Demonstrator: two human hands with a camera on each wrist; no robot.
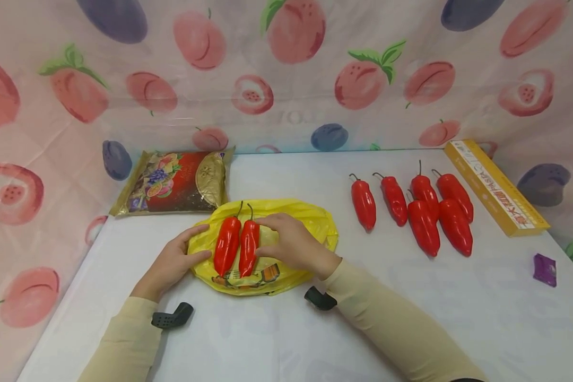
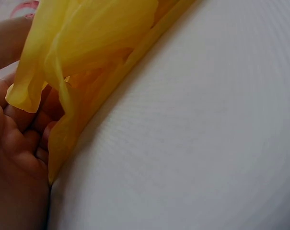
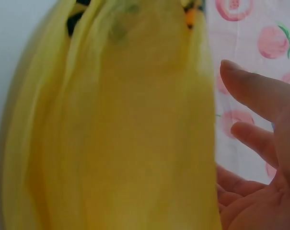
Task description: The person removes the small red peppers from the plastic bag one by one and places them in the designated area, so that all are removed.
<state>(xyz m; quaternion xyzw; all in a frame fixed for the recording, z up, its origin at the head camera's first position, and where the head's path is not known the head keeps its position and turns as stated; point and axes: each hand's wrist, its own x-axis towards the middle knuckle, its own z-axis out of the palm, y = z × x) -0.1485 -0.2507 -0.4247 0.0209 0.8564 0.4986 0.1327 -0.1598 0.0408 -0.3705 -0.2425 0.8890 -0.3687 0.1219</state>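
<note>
Two glossy red peppers (image 1: 227,246) with dark curved stems lie side by side on a yellow plastic bag (image 1: 296,212), which is flat and crumpled on the white table. My left hand (image 1: 174,260) is at the bag's left edge, thumb and fingers spread apart. In the left wrist view, a fold of the yellow bag (image 2: 87,38) hangs between the thumb and the fingers and partly hides them. Over the bag, my right hand (image 1: 291,241) has its fingertips and thumb close beside the right-hand pepper (image 1: 249,249). The right wrist view shows that hand's fingers (image 3: 255,91) spread.
Behind the bag at the left lies a gold and red printed packet (image 1: 176,183). Several more red peppers (image 1: 422,228) are grouped at the right. Past them are a long yellow box (image 1: 496,188) and a small purple sachet (image 1: 545,269). A fruit-print curtain (image 1: 286,106) stands behind the table.
</note>
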